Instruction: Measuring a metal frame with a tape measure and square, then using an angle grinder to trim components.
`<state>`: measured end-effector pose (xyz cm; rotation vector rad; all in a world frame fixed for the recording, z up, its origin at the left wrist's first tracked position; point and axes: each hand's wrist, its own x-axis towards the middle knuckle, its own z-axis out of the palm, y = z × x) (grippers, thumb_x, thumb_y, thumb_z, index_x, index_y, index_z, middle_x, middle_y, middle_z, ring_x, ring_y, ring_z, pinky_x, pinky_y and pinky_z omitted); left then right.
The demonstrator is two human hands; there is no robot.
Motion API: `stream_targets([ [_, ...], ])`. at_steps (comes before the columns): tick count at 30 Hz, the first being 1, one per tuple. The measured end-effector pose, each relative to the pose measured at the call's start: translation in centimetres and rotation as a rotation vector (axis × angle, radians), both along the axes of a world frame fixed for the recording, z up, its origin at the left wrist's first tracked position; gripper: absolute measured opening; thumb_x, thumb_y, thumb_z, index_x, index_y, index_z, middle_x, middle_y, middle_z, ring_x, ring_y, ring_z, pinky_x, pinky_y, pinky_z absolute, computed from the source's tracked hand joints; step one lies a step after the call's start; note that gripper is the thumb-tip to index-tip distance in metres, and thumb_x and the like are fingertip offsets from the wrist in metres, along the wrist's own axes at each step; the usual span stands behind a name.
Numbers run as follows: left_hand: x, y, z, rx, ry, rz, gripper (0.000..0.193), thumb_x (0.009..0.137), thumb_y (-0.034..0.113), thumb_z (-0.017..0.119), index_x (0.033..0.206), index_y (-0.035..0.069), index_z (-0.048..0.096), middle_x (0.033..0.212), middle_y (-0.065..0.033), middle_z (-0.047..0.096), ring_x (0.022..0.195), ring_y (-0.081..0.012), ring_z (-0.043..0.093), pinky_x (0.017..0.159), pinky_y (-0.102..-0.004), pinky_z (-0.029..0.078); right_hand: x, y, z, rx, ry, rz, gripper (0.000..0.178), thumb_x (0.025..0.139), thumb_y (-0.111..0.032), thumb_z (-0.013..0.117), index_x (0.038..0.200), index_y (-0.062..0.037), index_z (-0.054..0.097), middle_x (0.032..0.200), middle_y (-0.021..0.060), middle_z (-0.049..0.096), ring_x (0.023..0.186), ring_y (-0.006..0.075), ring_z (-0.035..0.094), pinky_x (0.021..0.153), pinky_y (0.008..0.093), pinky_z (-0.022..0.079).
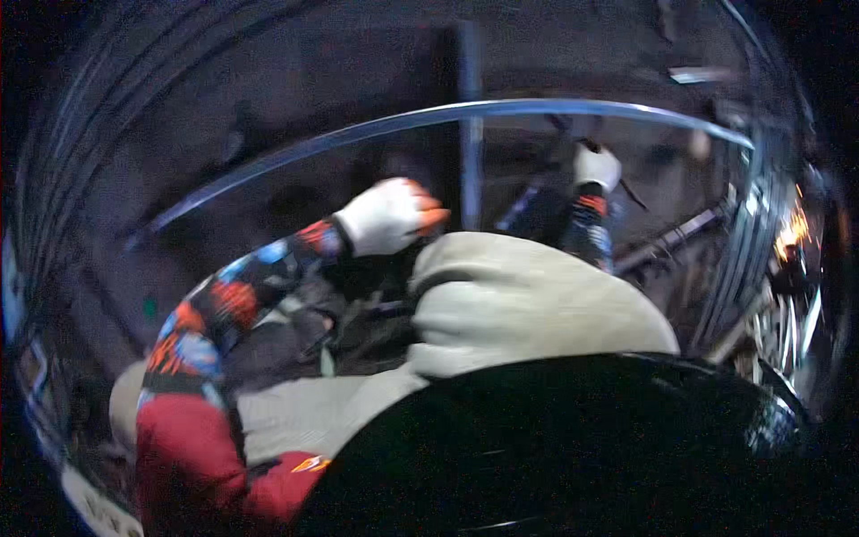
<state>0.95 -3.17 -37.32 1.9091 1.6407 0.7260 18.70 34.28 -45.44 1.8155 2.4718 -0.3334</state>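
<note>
My left hand (390, 217), in a white glove with orange fingertips, is curled closed just beyond my raised knee (537, 286). Whatever its fingers may hold is hidden. Farther off to the right, my right hand (598, 166) is also gloved in white and closed; a small dark piece shows at its top, too blurred to name. A long pale metal bar (403, 124) runs across in front of both hands, looking curved through the lens. An upright metal bar (471, 170) meets it between them.
Bright sparks (792, 234) fly at the far right, beside bundled metal rods (743, 251). A slanting bar (671, 240) lies right of my knee. More long rods (63, 170) line the left edge. A glossy dark curved shape (555, 438) covers the lower middle.
</note>
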Motion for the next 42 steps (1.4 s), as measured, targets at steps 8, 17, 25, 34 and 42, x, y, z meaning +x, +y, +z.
stream_targets([
  [8,1.9,4.5,-0.1,0.102,-0.102,0.0,0.032,0.088,0.013,0.074,0.12,0.007,0.072,0.111,-0.0109,0.075,0.105,-0.0301,0.07,0.093,-0.0447,0.055,11.2,4.1,-2.7,-0.873,1.585,-0.655,0.035,0.099,-0.013,0.062,0.132,-0.0067,0.071,0.125,0.0121,0.075,0.114,0.031,0.071,0.103,0.0433,0.057],
  [17,0.7,5.4,0.4,0.073,-0.038,0.037,0.033,0.087,0.012,0.074,0.12,0.007,0.072,0.11,-0.0109,0.075,0.103,-0.031,0.071,0.093,-0.0458,0.055,7.5,7.2,-4.5,-0.187,0.895,-0.343,0.039,0.087,-0.017,0.081,0.121,0.0012,0.077,0.11,0.0126,0.081,0.096,0.0208,0.076,0.09,0.0332,0.057],
  [25,0.4,4.6,0.1,0.074,-0.015,0.057,0.035,0.085,0.012,0.076,0.119,0.007,0.073,0.107,-0.0113,0.075,0.101,-0.0316,0.071,0.091,-0.0462,0.056,4.3,7.6,-4.9,-0.071,0.524,-0.177,0.028,0.089,-0.009,0.07,0.115,-0.0103,0.082,0.103,0.011,0.082,0.095,0.0218,0.077,0.088,0.0331,0.058],
  [34,0.8,5.9,0.4,0.132,-0.026,0.067,0.027,0.09,0.015,0.072,0.116,0.008,0.075,0.102,-0.0079,0.077,0.097,-0.0299,0.072,0.09,-0.0439,0.055,5.8,8.4,-5.6,0.161,0.239,0.156,0.043,0.077,-0.029,0.086,0.118,-0.0146,0.08,0.105,0.0135,0.08,0.103,0.0308,0.077,0.09,0.0401,0.059],
  [42,-0.1,5.3,0.2,0.126,-0.03,0.062,0.034,0.086,0.013,0.075,0.12,0.008,0.072,0.106,-0.0108,0.076,0.1,-0.0312,0.071,0.091,-0.0453,0.055,7.6,10.5,-1.4,-0.502,0.478,-0.175,0.031,0.086,-0.017,0.081,0.114,-0.0035,0.08,0.095,0.008,0.08,0.081,0.0186,0.075,0.072,0.0343,0.058],
])
